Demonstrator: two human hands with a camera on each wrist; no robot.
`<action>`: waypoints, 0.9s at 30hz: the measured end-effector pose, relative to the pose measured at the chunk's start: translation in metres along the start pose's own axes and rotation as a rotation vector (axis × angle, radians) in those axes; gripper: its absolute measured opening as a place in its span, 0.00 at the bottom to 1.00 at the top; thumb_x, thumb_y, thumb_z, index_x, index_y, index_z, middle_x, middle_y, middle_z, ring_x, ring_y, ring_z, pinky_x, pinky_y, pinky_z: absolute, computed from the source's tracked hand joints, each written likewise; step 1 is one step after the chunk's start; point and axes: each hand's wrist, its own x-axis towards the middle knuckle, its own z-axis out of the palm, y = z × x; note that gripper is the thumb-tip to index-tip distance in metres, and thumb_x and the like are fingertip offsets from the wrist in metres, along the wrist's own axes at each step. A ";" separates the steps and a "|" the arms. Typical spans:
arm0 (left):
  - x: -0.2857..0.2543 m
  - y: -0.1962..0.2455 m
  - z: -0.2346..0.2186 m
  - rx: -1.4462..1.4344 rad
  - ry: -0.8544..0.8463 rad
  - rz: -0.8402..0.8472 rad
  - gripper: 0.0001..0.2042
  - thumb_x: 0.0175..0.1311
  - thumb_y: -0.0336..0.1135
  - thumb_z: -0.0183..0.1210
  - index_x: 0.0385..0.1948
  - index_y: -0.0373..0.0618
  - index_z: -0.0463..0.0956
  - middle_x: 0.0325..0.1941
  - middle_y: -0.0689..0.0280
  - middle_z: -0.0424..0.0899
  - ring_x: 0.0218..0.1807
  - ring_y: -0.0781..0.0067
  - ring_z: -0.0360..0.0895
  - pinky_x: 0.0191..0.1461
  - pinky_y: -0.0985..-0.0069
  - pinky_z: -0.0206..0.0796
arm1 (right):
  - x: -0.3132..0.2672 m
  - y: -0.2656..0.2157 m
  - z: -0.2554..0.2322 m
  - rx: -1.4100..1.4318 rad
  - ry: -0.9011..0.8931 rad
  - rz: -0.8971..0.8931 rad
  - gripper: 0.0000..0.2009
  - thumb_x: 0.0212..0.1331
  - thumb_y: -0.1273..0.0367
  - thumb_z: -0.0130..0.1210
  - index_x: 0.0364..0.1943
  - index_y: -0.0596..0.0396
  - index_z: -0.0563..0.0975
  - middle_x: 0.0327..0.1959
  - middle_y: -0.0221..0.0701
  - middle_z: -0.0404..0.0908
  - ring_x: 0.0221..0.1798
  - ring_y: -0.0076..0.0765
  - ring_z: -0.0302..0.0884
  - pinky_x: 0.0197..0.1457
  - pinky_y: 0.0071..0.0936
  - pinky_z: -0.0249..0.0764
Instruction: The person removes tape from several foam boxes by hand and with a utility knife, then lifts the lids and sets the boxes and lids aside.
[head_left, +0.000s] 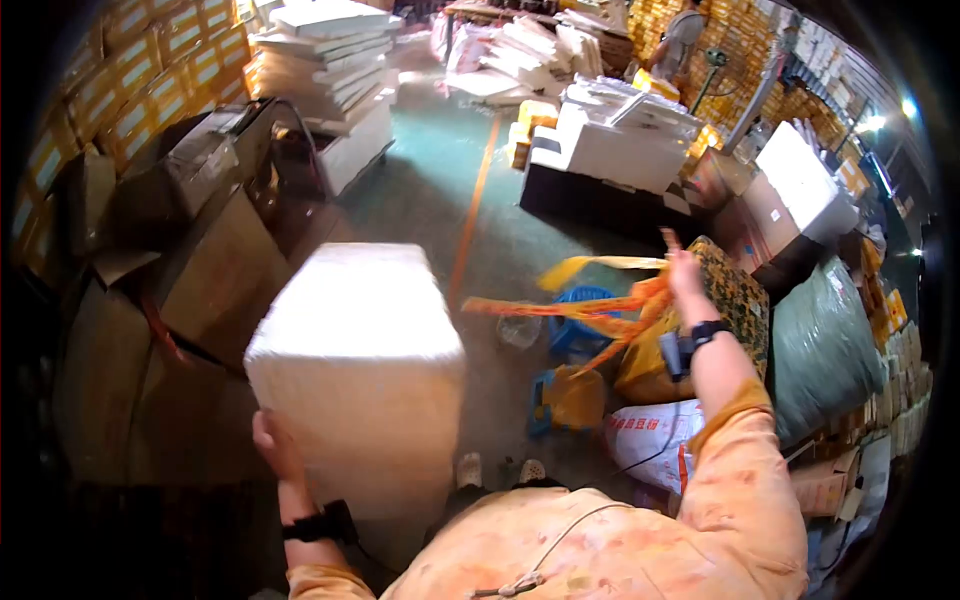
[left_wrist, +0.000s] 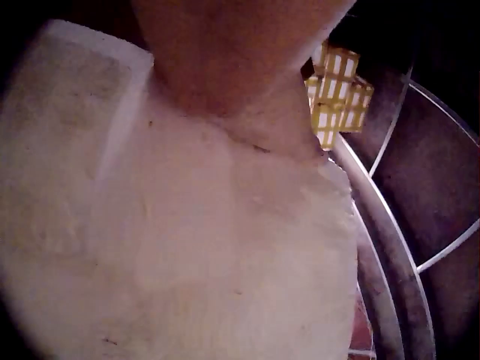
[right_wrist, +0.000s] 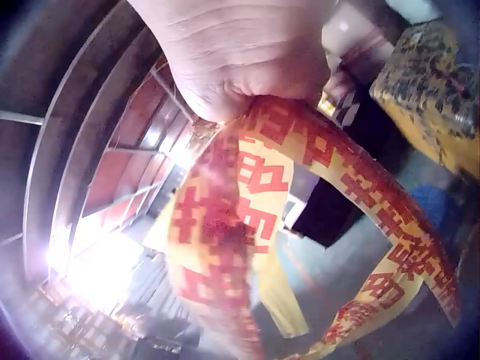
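A tall white foam box (head_left: 360,300) stands in front of my body. My left hand (head_left: 278,448) rests against its left side, low under the top edge. In the left wrist view the pale box wall (left_wrist: 225,240) fills most of the picture, and the fingers are out of sight there. Out to the right, my right hand (head_left: 686,276) grips a bunch of yellow packing tape strips (right_wrist: 217,217) printed with red characters. Their loose ends stream leftward in the head view and hang below the fist in the right wrist view.
Brown cartons (head_left: 225,270) crowd the left side. Blue plastic stools (head_left: 580,318), a white printed sack (head_left: 655,440), a patterned box (head_left: 730,295) and a green-grey bag (head_left: 825,350) stand at right. Foam boxes (head_left: 625,140) lie beyond, and a person (head_left: 682,45) is at the back.
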 end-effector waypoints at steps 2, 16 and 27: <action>-0.001 -0.003 -0.010 -0.168 0.150 -0.144 0.20 0.66 0.51 0.42 0.34 0.40 0.70 0.29 0.70 0.72 0.29 0.79 0.65 0.31 0.77 0.58 | 0.015 0.070 -0.020 0.076 0.092 0.126 0.23 0.58 0.52 0.46 0.34 0.62 0.77 0.32 0.43 0.79 0.35 0.46 0.75 0.42 0.38 0.69; -0.045 0.071 -0.064 -0.582 0.282 -0.210 0.34 0.64 0.62 0.32 0.63 0.44 0.49 0.66 0.61 0.55 0.63 0.62 0.56 0.64 0.65 0.51 | -0.117 -0.004 -0.016 0.339 -0.556 -0.356 0.17 0.53 0.57 0.55 0.33 0.59 0.70 0.27 0.45 0.75 0.33 0.52 0.74 0.36 0.36 0.70; -0.076 0.207 0.065 0.641 -0.411 0.995 0.26 0.55 0.63 0.45 0.15 0.47 0.67 0.18 0.63 0.70 0.22 0.58 0.68 0.27 0.67 0.60 | -0.081 -0.095 -0.052 0.402 -0.617 -0.952 0.26 0.51 0.79 0.46 0.57 0.43 0.63 0.48 0.40 0.70 0.40 0.46 0.77 0.41 0.30 0.75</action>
